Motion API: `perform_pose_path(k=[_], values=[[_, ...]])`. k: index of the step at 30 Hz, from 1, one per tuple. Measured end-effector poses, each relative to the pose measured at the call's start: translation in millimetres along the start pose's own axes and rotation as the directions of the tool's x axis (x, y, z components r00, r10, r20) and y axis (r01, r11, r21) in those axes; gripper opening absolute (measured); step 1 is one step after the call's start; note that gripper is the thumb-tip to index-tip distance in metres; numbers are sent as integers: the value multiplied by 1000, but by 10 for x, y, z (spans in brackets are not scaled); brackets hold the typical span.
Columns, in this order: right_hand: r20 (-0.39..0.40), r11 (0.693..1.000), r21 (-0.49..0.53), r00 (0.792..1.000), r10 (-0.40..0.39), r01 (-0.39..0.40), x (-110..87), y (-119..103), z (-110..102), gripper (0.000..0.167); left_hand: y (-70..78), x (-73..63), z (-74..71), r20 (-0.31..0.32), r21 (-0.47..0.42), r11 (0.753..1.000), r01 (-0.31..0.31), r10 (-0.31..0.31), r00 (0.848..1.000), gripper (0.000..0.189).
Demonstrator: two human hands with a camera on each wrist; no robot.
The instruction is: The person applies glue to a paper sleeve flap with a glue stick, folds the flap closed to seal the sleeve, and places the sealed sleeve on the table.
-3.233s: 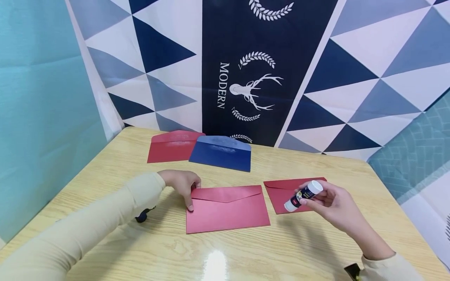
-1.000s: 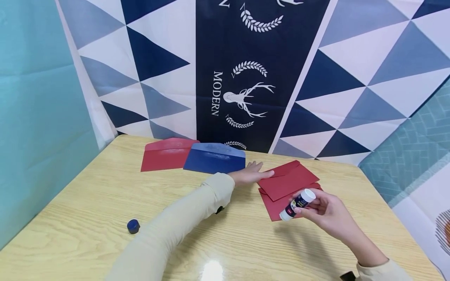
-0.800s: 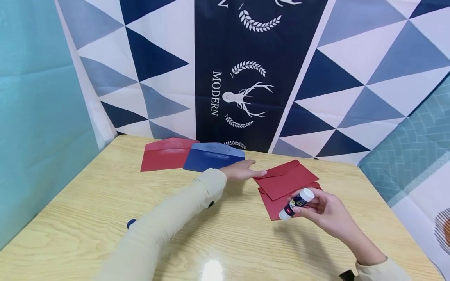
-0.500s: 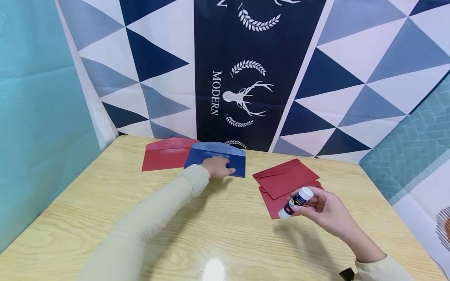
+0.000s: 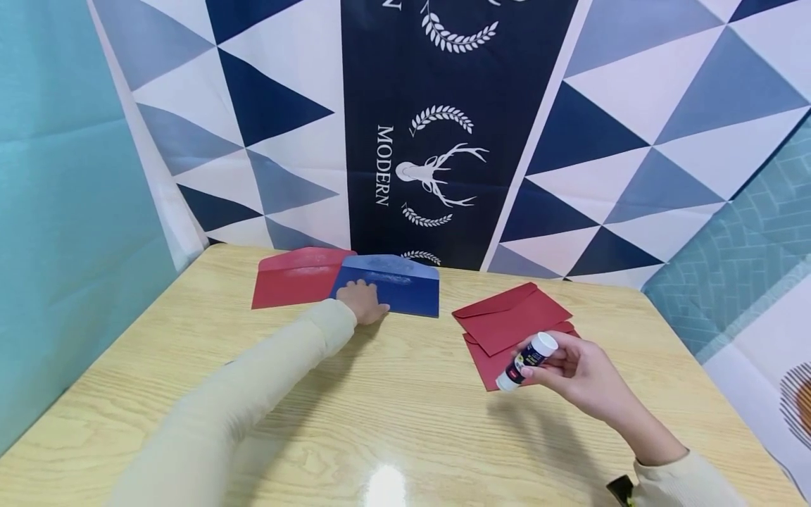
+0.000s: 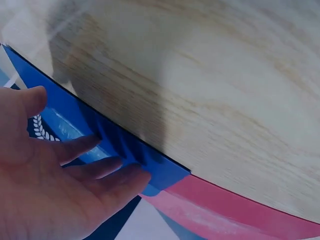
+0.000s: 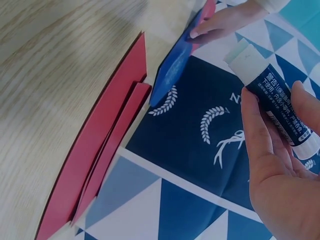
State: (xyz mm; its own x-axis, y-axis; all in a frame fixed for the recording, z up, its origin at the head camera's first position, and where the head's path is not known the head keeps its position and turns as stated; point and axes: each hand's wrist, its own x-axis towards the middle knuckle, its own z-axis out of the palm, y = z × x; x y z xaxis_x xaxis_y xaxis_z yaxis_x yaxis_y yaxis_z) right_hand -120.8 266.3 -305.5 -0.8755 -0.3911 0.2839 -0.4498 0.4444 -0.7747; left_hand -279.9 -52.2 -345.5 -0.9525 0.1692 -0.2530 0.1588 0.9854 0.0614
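My left hand [image 5: 362,301] reaches over the left part of a blue envelope [image 5: 415,294] at the back of the table; its flap is up, with whitish smears along the fold. In the left wrist view the fingers [image 6: 107,187] are spread and slightly bent above the blue paper, holding nothing. To its left, a red envelope [image 5: 288,287] with a raised, smeared flap lies partly under the blue one. My right hand [image 5: 586,373] grips a glue stick [image 5: 527,361] between thumb and fingers, its uncapped end showing in the right wrist view.
At the right, a red envelope [image 5: 516,317] with its flap folded down lies skewed on another red envelope [image 5: 484,370], which the right hand partly hides. A patterned cloth [image 5: 285,141] hangs behind the wooden table [image 5: 405,408].
My left hand has laid the front red envelope on the one at the right, released it, and moved left over the blue envelope. The right hand keeps the glue stick in nearly the same place.
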Motion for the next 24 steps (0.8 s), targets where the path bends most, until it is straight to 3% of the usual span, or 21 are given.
perform_pose_path(k=[12, 24], values=[[-18, 999, -50, 1000, 15, -16, -17, 41, 1, 39, -14, -195, 64, 64, 0, 1000, -29, 29, 998, 71], [-16, 998, -53, 1000, 14, -15, -3, 31, 18, 38, -15, -605, 155, 64, 52, 994, -95, 92, 994, 69]])
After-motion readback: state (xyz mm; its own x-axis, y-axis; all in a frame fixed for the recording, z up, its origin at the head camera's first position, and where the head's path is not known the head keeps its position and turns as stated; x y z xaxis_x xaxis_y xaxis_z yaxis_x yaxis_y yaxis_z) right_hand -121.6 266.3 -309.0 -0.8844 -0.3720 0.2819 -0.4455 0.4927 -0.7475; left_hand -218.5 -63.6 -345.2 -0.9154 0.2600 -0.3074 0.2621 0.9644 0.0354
